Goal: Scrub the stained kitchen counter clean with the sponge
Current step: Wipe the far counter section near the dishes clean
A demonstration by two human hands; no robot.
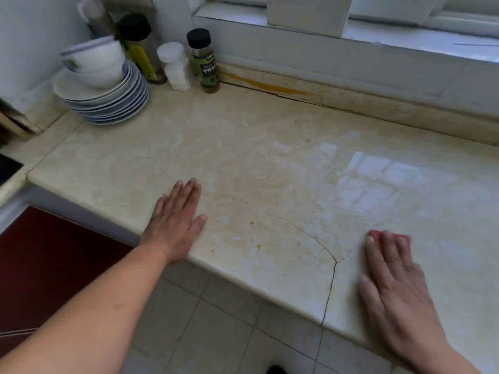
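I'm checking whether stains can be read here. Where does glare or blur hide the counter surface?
Head view: window glare washes out the counter at right; yellowish stains show plainly mid-counter; the right hand pressing the sponge looks slightly motion-blurred; wide-angle bending curves the edges.

Two bowls (pixel 93 60), three bottles (pixel 203 60), one sponge (pixel 376 234).
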